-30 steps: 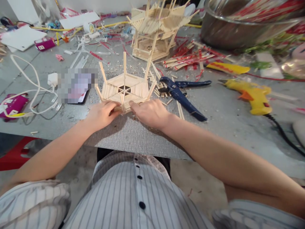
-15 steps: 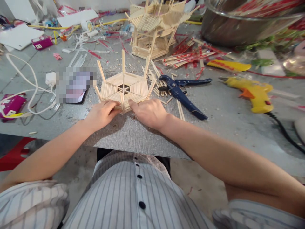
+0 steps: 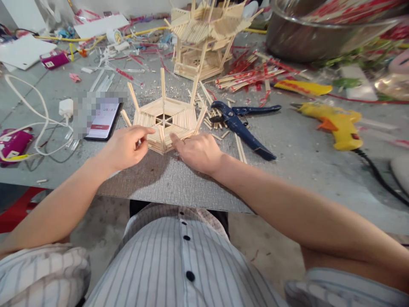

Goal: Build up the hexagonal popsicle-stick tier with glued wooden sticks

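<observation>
A hexagonal model made of wooden sticks (image 3: 182, 117) lies near the table's front edge, with short posts standing up from its corners and a spoked opening in its middle. My right hand (image 3: 201, 152) grips its near right edge, the thumb on top and the other fingers partly hidden. At the near left side is my left hand (image 3: 123, 147). Its index finger stretches over the model's rim, while the thumb is apart and nothing shows between them. Just right of the model lie blue-handled cutters (image 3: 241, 125) among cut stick pieces (image 3: 220, 123).
Behind stands a taller stick pavilion (image 3: 201, 47). Red-wrapped stick bundles (image 3: 243, 74), a yellow utility knife (image 3: 303, 87) and a yellow glue gun (image 3: 334, 121) lie to the right, below a large metal bowl (image 3: 297, 40). On the left are a phone (image 3: 104, 119) and white cable (image 3: 44, 102).
My left hand has loosened from the model's near edge and moved slightly left, its index finger now extended over the rim. My right hand stays on the model.
</observation>
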{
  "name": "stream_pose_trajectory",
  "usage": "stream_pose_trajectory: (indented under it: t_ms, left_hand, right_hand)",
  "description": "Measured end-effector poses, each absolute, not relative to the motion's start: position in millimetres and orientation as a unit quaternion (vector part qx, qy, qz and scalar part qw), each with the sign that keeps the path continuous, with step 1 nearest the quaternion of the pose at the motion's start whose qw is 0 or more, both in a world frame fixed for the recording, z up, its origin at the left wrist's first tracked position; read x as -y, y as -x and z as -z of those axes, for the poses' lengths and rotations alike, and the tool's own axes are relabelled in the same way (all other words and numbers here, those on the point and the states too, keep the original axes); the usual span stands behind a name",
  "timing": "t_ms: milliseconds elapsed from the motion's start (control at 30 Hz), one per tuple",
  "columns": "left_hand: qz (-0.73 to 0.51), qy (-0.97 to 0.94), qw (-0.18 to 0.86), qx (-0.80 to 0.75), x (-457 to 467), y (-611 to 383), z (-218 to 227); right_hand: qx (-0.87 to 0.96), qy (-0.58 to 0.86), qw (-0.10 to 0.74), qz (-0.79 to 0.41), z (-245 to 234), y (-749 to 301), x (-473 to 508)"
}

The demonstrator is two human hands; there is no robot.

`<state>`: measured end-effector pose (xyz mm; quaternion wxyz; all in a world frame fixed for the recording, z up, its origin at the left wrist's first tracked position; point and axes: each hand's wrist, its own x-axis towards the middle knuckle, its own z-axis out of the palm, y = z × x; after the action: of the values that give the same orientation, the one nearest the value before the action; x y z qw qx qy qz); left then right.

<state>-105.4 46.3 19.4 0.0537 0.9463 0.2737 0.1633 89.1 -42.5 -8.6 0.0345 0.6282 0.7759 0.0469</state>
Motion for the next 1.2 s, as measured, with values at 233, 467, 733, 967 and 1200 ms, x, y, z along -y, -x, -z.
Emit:
stream_pose_trajectory:
  t_ms: [233, 467, 733, 967, 1200]
  left_hand:
    - [-0.144, -0.927, 0.087, -0.334, -55.6, 85.0, -37.3]
    - [-0.063, -0.937, 0.166, -0.299, -69.9, 52.9, -37.4]
    - [0.072, -0.912, 0.242, -0.322, -86.5, 23.4, -41.2]
    - [0.095, -0.914, 0.261, -0.296, -89.8, 11.2, -35.7]
    - [0.094, -0.912, 0.268, -0.296, -97.2, 10.1, -25.5]
  right_hand:
    - [-0.788, -0.61, -0.025, -0.078, 8.2, -99.8, 46.1]
    - [-0.733, -0.632, -0.24, -0.075, -16.1, -126.0, 46.8]
    - [-0.648, -0.677, -0.344, 0.056, -19.6, -142.4, 36.1]
    - [-0.644, -0.646, -0.391, 0.125, -11.8, -146.6, 26.6]
    - [-0.652, -0.641, -0.381, 0.134, -13.4, -146.8, 27.0]
